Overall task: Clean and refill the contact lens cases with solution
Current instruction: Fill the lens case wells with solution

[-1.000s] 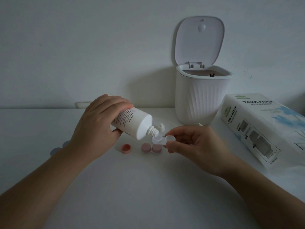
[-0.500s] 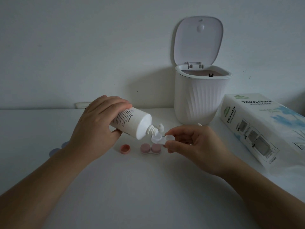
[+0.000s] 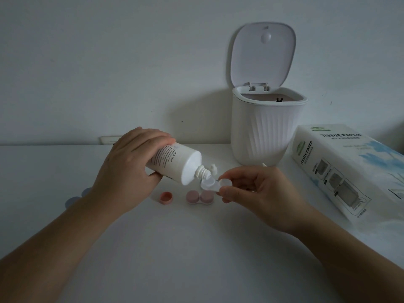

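Your left hand [image 3: 124, 171] grips the solution bottle [image 3: 175, 164], fingers curled over its top side and thumb under it. The bottle is tilted, nozzle [image 3: 204, 174] pointing down and to the right. The nozzle tip sits just above the left well of the white case [image 3: 215, 185]. The bottle's flip cap [image 3: 213, 169] hangs open behind the nozzle.

Your right hand [image 3: 260, 193] pinches the white case at its right well, between thumb and forefinger; the remaining fingers are curled. The case is held level above the table [image 3: 196, 248], not touching it.

The pink case [image 3: 200, 197] rests on the table directly below the white case, both wells facing up. One pink cap [image 3: 166, 197] lies to its left, apart from it. Two bluish round items [image 3: 74, 201] lie at the table's left, partly hidden by your left wrist; what they are cannot be told.

A white bin [image 3: 267, 130] stands behind the hands, lid [image 3: 263, 55] raised upright. A tissue box [image 3: 349, 169] lies to the right of the bin.
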Demonstrator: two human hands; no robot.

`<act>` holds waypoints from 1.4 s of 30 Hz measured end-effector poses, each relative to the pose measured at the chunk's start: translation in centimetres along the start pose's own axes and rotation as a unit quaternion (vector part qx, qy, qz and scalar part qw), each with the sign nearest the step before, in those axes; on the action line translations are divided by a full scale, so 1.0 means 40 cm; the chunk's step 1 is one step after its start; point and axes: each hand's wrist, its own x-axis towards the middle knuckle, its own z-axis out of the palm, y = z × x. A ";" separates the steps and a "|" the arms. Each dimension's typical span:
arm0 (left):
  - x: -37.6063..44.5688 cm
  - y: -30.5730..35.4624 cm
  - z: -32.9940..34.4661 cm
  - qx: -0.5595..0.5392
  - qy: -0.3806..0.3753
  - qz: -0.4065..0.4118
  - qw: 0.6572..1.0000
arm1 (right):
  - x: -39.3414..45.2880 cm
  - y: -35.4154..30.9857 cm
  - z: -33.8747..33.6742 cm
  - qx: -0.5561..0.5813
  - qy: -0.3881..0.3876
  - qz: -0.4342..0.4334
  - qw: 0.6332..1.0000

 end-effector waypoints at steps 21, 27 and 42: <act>-0.016 0.009 -0.023 -0.154 0.018 -0.218 0.964 | 0.007 0.016 -0.018 -0.102 -0.056 -0.001 0.993; -0.017 0.017 -0.022 -0.214 0.027 -0.254 0.943 | 0.005 0.003 -0.010 -0.139 -0.110 0.010 0.984; -0.022 0.009 -0.014 -0.233 0.017 -0.269 0.934 | 0.002 0.011 -0.010 -0.198 -0.141 0.026 0.970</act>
